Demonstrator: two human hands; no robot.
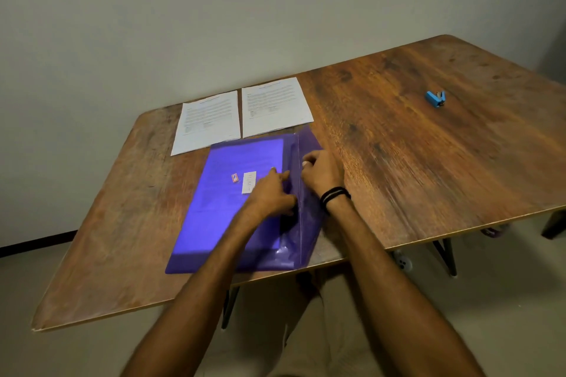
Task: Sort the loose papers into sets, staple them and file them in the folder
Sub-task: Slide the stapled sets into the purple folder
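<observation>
A translucent purple plastic folder (220, 217) lies flat on the brown wood-grain tabletop (428, 162), close to its near edge, with a sheet showing through the cover and small stickers on it. The left hand (269, 193) rests on the cover with its fingers stretched out and close together, pressing beside the flap seam. The right hand (321, 171), with a black band (333, 194) on its wrist, sits on the flap at the folder's 3 o'clock side. Its fingers are curled, and blur hides whether they pinch the flap. Two white printed paper sets (208, 122) (275, 107) lie side by side at the folder's 12 o'clock, the right one touching it. A small blue stapler (435, 98) sits well apart at 2 o'clock.
</observation>
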